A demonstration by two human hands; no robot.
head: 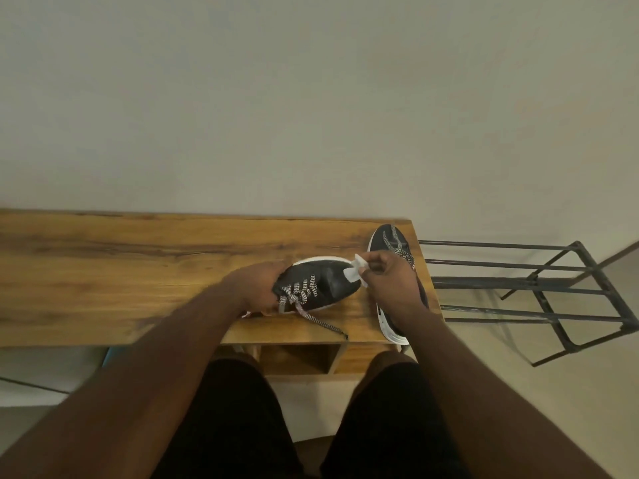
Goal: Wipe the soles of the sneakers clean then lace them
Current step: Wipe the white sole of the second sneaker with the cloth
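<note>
A black sneaker (325,285) with a white sole and black-and-white laces lies tipped on its side on the wooden table (138,271). My left hand (257,288) grips it at the heel end. My right hand (390,274) pinches a white wipe (354,271) against the toe end of that sneaker. One loose lace (321,321) trails toward the table's front edge. The second black sneaker (392,243) stands upright at the table's right end, partly hidden behind my right hand and forearm.
A dark metal rack (553,288) stands on the floor just right of the table. A plain wall rises behind the table. An open cubby (301,357) sits under the tabletop, in front of my knees.
</note>
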